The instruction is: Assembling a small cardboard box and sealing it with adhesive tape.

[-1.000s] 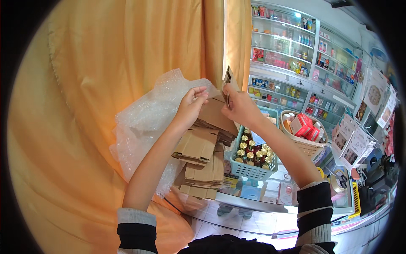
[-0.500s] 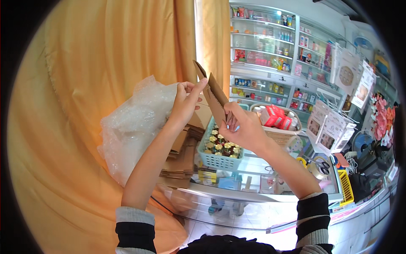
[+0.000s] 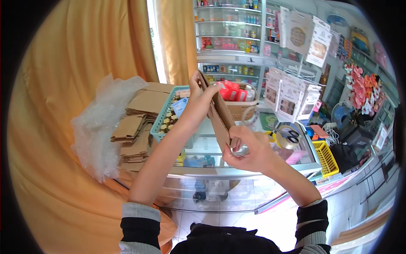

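Observation:
A brown cardboard box (image 3: 220,122), narrow and folded, is held aslant above the glass counter between my two hands. My left hand (image 3: 198,100) grips its far upper end, with the thumb over the near side and the other fingers partly hidden behind. At the lower end, my right hand (image 3: 250,150) has its fingers curled and pinched on the edge of the board. Behind my left forearm stands a light blue plastic basket (image 3: 157,127) holding small gold-capped bottles (image 3: 169,118) and a blue packet (image 3: 179,106).
Flattened cardboard pieces (image 3: 134,146) are stacked left of the basket, beside crumpled bubble wrap (image 3: 99,127). Beyond the box sits a wicker basket (image 3: 239,111) with red packages. Tape and black scissors (image 3: 292,135), a yellow basket (image 3: 325,158) and a hanging-card rack (image 3: 292,93) are on the right.
My view has swung right, so the counter and baskets appear farther left. My left hand has closed around the box's far end, and the box sits slightly lower with my right hand still on its edge.

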Motion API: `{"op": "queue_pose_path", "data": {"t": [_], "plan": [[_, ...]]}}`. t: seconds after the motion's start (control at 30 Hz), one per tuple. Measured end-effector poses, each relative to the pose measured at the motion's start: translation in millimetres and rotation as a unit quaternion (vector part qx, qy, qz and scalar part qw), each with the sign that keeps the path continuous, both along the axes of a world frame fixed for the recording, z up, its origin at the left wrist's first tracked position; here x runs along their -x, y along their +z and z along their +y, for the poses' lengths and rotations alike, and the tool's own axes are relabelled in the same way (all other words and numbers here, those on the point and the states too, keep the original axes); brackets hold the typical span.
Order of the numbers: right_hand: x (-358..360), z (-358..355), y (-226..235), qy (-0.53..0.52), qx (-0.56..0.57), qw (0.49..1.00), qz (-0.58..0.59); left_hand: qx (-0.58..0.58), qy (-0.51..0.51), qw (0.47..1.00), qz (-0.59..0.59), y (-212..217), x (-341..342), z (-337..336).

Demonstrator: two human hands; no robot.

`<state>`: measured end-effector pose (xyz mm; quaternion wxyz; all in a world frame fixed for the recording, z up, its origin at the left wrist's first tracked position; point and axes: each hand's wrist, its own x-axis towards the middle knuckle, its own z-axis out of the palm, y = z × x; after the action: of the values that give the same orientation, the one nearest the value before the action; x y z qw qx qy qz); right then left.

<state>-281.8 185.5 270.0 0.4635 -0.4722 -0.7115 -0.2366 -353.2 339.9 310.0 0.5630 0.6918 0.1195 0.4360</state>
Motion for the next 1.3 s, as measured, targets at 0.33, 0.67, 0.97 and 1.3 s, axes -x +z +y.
{"op": "queue_pose_path", "data": {"t": [0.33, 0.67, 0.97, 1.3], "plan": [[-27.3, -42.6, -38.3, -0.007, 0.154, 0.984, 0.092, 0.053, -0.120, 0.985, 0.110, -54.5, -42.2, -13.9], [-47.8, -42.2, -15.3, 0.088, 0.255, 0.956, 0.113, 0.087, -0.143, 0.979, 0.116, -41.9, -35.7, -6.7], [-82.4, -37.6, -14.0, -0.008, 0.193, 0.950, 0.247, 0.102, -0.232, 0.961, 0.110, -39.8, -5.7, 4.9], [-70.1, -40.0, -23.5, 0.039, 0.197, 0.929, 0.311, 0.003, -0.153, 0.971, 0.182, -20.7, 18.1, -17.9]]}}
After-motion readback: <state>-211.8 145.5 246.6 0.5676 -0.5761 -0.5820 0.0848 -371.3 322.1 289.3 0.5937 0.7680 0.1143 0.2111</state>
